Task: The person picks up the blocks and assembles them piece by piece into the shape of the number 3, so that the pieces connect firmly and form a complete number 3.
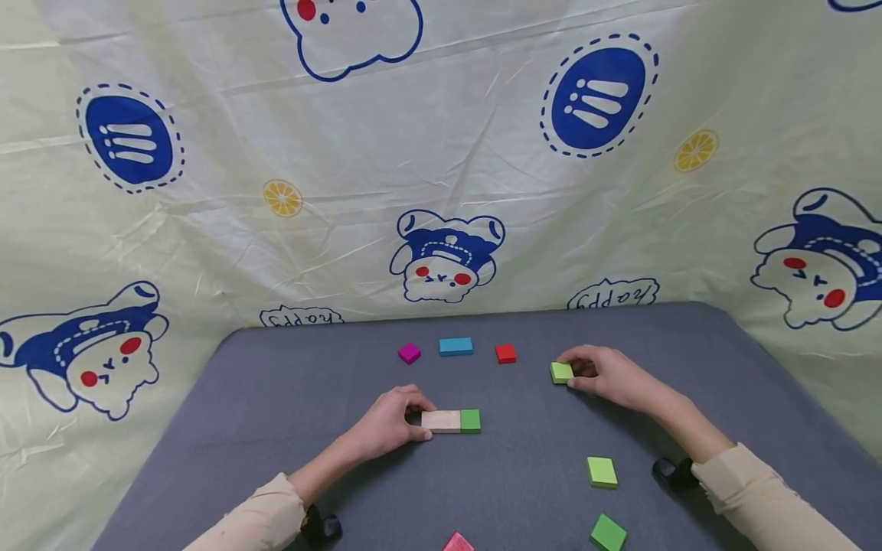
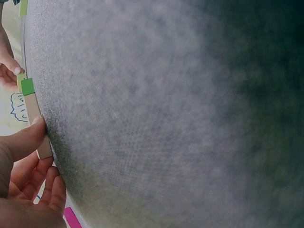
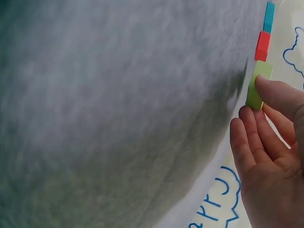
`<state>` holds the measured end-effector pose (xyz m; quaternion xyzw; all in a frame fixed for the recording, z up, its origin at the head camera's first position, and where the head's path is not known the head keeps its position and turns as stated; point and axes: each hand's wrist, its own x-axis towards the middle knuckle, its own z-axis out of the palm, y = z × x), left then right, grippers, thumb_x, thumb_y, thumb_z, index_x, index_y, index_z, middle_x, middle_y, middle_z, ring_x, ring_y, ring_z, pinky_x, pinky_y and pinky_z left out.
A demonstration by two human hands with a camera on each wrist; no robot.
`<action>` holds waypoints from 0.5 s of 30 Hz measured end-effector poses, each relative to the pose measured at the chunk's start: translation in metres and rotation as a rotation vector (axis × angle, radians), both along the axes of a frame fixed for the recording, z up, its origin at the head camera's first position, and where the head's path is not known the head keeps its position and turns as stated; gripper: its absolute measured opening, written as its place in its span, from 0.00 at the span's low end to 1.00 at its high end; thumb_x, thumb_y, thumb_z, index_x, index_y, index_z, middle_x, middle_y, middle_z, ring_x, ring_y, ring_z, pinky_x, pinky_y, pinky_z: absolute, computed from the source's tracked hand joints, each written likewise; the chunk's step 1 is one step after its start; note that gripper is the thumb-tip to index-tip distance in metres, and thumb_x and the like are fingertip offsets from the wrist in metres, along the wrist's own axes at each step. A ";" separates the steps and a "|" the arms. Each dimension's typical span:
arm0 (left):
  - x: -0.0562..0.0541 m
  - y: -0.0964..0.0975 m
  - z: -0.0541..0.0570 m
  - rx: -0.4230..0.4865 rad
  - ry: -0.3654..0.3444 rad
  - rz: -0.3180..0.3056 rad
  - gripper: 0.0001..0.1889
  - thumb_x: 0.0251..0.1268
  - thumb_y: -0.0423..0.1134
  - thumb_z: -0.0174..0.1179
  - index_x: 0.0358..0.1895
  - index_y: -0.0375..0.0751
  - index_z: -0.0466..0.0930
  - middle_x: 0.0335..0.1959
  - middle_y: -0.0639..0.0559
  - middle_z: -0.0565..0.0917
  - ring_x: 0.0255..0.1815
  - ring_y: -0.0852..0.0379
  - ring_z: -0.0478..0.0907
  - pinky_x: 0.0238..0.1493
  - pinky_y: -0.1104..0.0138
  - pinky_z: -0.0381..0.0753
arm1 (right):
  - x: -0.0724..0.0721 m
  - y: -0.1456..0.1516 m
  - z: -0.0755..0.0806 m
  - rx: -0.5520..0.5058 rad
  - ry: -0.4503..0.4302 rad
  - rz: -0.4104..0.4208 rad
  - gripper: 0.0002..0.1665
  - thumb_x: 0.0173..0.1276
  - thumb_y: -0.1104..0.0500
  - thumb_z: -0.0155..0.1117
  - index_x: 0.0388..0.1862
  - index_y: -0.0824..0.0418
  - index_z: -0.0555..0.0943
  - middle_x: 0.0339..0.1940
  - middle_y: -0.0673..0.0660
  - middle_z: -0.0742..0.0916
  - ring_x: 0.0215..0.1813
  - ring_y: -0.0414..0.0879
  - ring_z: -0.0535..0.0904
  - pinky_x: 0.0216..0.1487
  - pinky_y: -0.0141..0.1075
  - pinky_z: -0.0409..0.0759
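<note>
My left hand [image 1: 390, 421] pinches a plain wooden block [image 1: 442, 422] between thumb and fingers. Against that block's right end sits a green block [image 1: 471, 422]; the left wrist view shows the same wooden block [image 2: 33, 109] with the green one at its far end. Further right, my right hand [image 1: 612, 376] holds a light green block [image 1: 561, 373] by its edges. In the right wrist view the thumb lies across this light green block [image 3: 260, 85], and a red block [image 3: 262, 46] shows just past it.
Along the back lie a magenta block [image 1: 409, 353], a blue block [image 1: 456, 347] and a red block [image 1: 506, 353]. Nearer the front right are another light green block [image 1: 602, 472] and a green block [image 1: 609, 533]. A pink block [image 1: 458, 542] is cut off by the bottom edge.
</note>
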<state>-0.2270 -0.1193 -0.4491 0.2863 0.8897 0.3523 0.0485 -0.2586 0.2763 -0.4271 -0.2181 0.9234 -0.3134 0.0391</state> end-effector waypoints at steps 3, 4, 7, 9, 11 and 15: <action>0.000 0.000 0.000 0.000 0.002 0.001 0.13 0.53 0.33 0.74 0.43 0.45 0.87 0.36 0.60 0.78 0.41 0.57 0.73 0.46 0.63 0.72 | 0.002 -0.006 0.001 -0.002 0.013 0.009 0.22 0.64 0.64 0.70 0.56 0.65 0.79 0.49 0.58 0.83 0.49 0.53 0.81 0.49 0.48 0.79; 0.000 0.000 0.000 -0.002 0.003 0.002 0.13 0.53 0.33 0.74 0.43 0.44 0.87 0.36 0.60 0.78 0.41 0.57 0.73 0.46 0.63 0.72 | 0.003 -0.008 0.002 -0.004 0.014 0.012 0.22 0.63 0.64 0.70 0.57 0.64 0.79 0.50 0.58 0.83 0.49 0.53 0.81 0.49 0.48 0.78; 0.000 -0.001 0.000 -0.007 0.005 0.005 0.13 0.53 0.33 0.74 0.43 0.44 0.87 0.36 0.60 0.78 0.41 0.57 0.73 0.46 0.63 0.72 | 0.006 -0.014 0.004 -0.013 0.016 0.026 0.22 0.63 0.64 0.70 0.57 0.63 0.80 0.50 0.57 0.83 0.49 0.52 0.81 0.49 0.48 0.78; 0.000 -0.001 0.001 -0.009 0.005 0.006 0.13 0.53 0.33 0.74 0.43 0.44 0.87 0.36 0.60 0.78 0.41 0.57 0.73 0.46 0.63 0.72 | 0.008 -0.019 0.006 -0.018 0.013 0.038 0.22 0.64 0.63 0.69 0.57 0.62 0.79 0.51 0.56 0.83 0.49 0.51 0.81 0.49 0.47 0.78; 0.001 0.000 0.001 -0.007 0.004 0.005 0.13 0.53 0.33 0.74 0.43 0.44 0.87 0.36 0.60 0.78 0.41 0.57 0.73 0.46 0.63 0.72 | 0.010 -0.024 0.008 -0.026 0.006 0.049 0.22 0.64 0.63 0.70 0.57 0.61 0.79 0.51 0.55 0.82 0.49 0.50 0.81 0.49 0.47 0.78; 0.001 0.000 0.001 -0.004 -0.002 0.006 0.13 0.53 0.33 0.74 0.44 0.44 0.87 0.36 0.60 0.78 0.41 0.57 0.73 0.45 0.63 0.72 | 0.012 -0.036 0.011 -0.033 -0.006 0.073 0.21 0.64 0.62 0.70 0.56 0.59 0.80 0.51 0.53 0.83 0.49 0.49 0.81 0.50 0.46 0.78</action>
